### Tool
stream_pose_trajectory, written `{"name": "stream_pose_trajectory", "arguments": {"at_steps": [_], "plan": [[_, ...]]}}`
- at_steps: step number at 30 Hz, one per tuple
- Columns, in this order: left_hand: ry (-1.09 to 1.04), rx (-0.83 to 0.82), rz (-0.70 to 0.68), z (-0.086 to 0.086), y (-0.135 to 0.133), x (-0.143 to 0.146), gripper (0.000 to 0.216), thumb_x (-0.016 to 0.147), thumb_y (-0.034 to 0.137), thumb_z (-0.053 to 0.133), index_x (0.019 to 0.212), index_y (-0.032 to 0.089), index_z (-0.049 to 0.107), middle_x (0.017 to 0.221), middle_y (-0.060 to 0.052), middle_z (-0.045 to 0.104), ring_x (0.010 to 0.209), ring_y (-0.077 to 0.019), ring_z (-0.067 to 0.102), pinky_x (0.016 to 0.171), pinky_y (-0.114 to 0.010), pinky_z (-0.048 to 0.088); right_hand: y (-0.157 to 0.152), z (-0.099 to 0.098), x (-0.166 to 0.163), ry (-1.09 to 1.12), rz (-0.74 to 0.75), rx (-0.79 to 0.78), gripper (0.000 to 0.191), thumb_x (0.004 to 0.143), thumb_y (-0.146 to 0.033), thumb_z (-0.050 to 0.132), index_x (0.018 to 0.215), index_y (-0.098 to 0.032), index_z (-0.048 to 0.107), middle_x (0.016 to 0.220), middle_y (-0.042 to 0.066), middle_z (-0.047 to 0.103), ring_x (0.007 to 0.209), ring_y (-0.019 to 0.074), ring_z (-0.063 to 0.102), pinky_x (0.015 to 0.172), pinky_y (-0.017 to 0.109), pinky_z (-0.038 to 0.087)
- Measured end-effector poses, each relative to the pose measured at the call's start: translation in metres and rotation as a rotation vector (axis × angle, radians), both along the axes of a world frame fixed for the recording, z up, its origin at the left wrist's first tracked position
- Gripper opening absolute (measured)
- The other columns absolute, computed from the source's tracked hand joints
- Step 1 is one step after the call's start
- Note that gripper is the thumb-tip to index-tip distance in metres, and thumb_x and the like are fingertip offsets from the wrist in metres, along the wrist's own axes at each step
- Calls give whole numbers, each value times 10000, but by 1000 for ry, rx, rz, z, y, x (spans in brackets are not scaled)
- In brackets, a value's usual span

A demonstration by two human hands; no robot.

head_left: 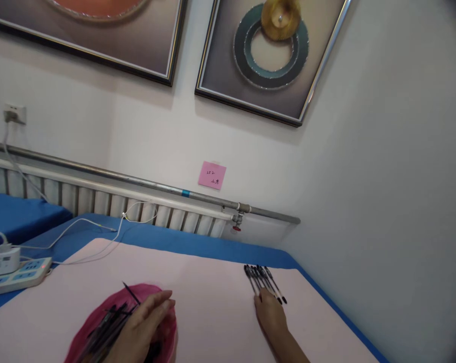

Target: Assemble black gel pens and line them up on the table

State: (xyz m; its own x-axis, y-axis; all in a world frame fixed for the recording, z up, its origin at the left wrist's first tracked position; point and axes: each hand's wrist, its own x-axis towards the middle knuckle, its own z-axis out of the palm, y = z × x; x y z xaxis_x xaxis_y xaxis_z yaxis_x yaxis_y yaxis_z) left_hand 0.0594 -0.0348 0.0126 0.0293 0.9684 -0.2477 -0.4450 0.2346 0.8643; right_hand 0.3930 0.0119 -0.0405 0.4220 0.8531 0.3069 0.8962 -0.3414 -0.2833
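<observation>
My left hand (144,325) rests over a pink pouch (103,322) full of black pens (107,325) at the near left of a pale pink sheet (208,287). Its fingers are curled and pressed together among the pens; one pen sticks up behind it. My right hand (271,315) lies on the sheet at the near right, fingertips touching the near ends of a row of several black pens (264,282) laid side by side. Its fingers are bent under and mostly hidden.
The pink sheet covers a blue table (197,242). A white power strip (16,275) with a charger and white cables sits at the left. A radiator (110,201) and pipe run along the wall, with a pink note (211,175) and framed pictures above. A wall stands close on the right.
</observation>
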Motion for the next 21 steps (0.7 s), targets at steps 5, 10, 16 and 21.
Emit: {"name": "stream_pose_trajectory", "arguments": {"at_steps": [5,10,16,21], "plan": [[-35,11,0,4,3,-18,418,603,325,745,981,173,650,922,-82,717,888,-250,659,755,-328,524,3,3,1,-55,-22,-36,180,824,-166,452,739,-187,610,782,115,672,769,250,635,633,306,381],[-69,-16,48,5,13,-37,320,713,275,680,1017,193,623,902,-64,711,811,-187,666,708,-274,527,3,10,-5,-72,-75,-61,211,850,-204,421,711,-213,580,762,96,672,761,240,642,625,299,390],[-143,74,319,19,20,-81,133,749,161,618,880,144,607,753,-53,680,644,-133,646,575,-222,511,-17,15,-23,-3,-55,-81,229,874,-278,363,689,-244,494,871,131,671,809,269,640,650,326,404],[-75,108,509,16,29,-111,139,691,207,607,808,141,570,638,-6,611,522,-93,572,513,-205,454,-20,13,-52,162,94,-95,263,804,-349,425,555,-263,420,600,37,601,630,239,606,591,311,396]]}}
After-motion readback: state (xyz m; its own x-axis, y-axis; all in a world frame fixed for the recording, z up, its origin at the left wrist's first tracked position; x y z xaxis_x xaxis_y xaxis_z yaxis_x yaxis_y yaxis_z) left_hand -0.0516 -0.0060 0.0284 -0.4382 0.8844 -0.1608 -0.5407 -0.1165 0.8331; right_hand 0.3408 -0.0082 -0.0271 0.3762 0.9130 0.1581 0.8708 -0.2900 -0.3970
